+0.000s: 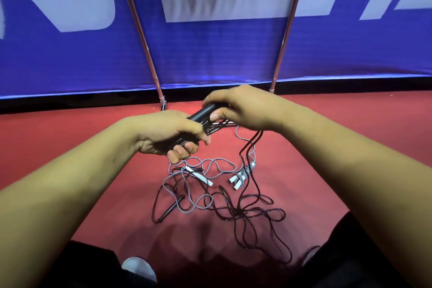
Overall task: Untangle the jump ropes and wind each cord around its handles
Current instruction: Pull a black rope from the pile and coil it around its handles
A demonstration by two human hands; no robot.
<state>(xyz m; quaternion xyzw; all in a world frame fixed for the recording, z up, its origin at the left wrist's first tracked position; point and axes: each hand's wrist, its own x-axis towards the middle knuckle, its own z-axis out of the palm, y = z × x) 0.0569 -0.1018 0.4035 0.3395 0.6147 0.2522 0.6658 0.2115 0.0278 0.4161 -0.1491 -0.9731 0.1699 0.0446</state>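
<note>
Left hand (168, 133): fingers curled round the lower end of the black handles (203, 111).
Right hand (236, 107): thumb and fingers pinch the upper end.
Black handles: held together, long axis rising from left hand to right.
Black cord (247, 194): a few turns on the handles, then drops from under the right hand – the nearer one – to loose loops below.
Grey rope (201, 163): on the floor below the handles, crossing the black cord.
</note>
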